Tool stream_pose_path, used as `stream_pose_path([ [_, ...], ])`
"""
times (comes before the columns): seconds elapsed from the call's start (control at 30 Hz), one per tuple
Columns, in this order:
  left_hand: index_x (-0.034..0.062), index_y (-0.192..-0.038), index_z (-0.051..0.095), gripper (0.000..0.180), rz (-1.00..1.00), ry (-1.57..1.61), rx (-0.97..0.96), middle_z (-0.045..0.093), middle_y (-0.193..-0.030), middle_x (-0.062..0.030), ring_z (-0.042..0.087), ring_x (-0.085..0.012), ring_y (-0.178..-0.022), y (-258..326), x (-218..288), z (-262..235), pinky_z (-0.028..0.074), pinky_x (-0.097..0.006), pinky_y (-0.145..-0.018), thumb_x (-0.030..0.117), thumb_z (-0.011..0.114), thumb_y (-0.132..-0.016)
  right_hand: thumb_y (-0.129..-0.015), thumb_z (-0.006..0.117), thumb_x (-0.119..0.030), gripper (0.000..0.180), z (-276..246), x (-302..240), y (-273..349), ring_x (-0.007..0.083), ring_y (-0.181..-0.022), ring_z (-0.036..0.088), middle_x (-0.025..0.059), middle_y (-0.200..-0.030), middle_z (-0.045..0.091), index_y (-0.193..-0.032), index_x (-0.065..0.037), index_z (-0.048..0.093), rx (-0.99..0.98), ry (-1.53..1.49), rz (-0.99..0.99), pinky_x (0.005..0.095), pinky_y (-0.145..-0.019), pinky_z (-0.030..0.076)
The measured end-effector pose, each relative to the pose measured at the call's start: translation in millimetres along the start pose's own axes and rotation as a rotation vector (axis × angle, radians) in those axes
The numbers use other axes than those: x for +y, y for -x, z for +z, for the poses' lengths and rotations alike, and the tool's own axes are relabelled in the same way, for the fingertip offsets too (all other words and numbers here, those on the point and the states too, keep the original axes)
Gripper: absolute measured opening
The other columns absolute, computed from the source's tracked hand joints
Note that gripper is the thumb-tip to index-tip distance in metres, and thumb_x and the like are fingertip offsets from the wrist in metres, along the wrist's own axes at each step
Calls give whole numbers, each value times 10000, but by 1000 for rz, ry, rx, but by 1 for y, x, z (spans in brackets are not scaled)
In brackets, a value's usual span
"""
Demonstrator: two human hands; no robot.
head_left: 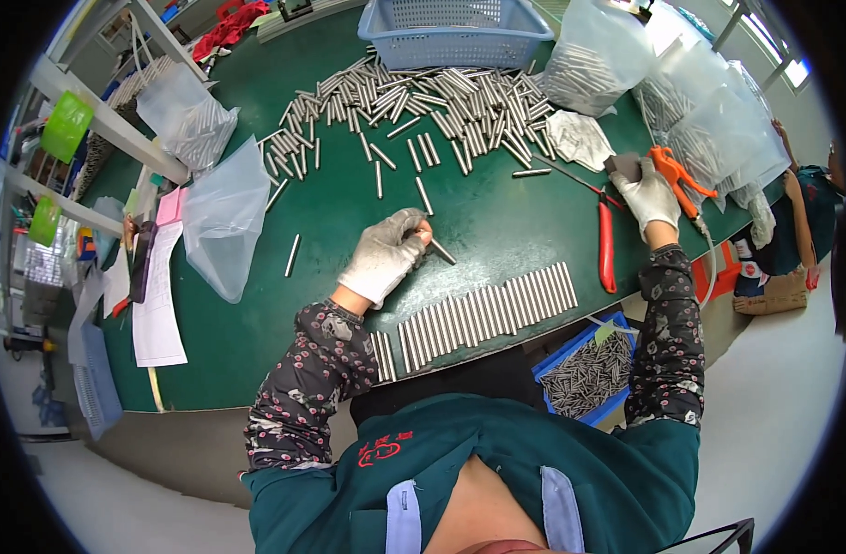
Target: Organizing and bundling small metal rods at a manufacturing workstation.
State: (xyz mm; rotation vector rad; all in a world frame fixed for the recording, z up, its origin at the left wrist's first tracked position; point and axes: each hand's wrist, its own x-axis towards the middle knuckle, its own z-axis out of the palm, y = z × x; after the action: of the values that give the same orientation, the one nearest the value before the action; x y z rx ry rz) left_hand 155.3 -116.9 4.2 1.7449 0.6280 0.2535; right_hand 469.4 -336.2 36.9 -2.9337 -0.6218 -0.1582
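Note:
My left hand (383,256), in a greyish-white glove, pinches one end of a short metal rod (443,251) between thumb and fingers, over the green table. Close below it, a row of metal rods (483,314) lies side by side along the near edge, with a few more rods (383,356) in a small group at its left end. At the right, my gloved right hand (648,198) is closed on a small dark grey block (623,167). Touching or just beside that hand is an orange air blow gun (679,177) with a hose. Red-handled pliers (607,247) lie left of it.
Loose metal rods (478,102) spread in a heap before a blue plastic basket (455,42). Bags of rods (594,60) stand at the back right. A blue bin (585,374) of small metal parts sits below the near edge. Papers (158,300) and an empty-looking plastic bag (224,222) lie left.

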Motion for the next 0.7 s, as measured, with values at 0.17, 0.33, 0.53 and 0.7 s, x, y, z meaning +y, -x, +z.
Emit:
stream_pose_path([
  [0.17, 28, -1072, 558, 191, -41, 83, -12, 577, -837, 16, 514, -53, -599, 3, 4, -1, 424, -186, -507, 104, 581, -898, -740, 599, -419, 572, 2, 12, -4, 338, -992, 618, 191, -1083, 637, -1229, -126, 552, 40, -89, -62, 424, -840, 489],
  [0.33, 25, -1091, 550, 196, -39, 25, 5, 573, -843, 5, 519, -56, -597, 1, -1, 0, 419, -183, -503, 84, 565, -905, -744, 598, -293, 496, -29, -35, 53, 328, -997, 608, 192, -1088, 622, -1196, -90, 580, 283, -396, -342, 395, -849, 490],
  [0.53, 17, -1095, 549, 194, -59, 102, -41, 571, -837, 3, 510, -56, -588, 1, 1, -2, 410, -182, -495, 69, 560, -908, -701, 596, -244, 512, -31, -121, 135, 378, -1001, 582, 239, -1109, 579, -1158, -14, 582, -93, -630, -847, 429, -875, 478],
  [0.7, 9, -1074, 556, 178, -45, 74, -50, 572, -830, 6, 508, -56, -590, -2, -1, -4, 415, -184, -504, 63, 562, -904, -733, 614, -268, 491, -21, -137, 145, 373, -931, 585, 224, -1035, 567, -1170, -47, 580, -118, -442, -928, 457, -787, 495],
])
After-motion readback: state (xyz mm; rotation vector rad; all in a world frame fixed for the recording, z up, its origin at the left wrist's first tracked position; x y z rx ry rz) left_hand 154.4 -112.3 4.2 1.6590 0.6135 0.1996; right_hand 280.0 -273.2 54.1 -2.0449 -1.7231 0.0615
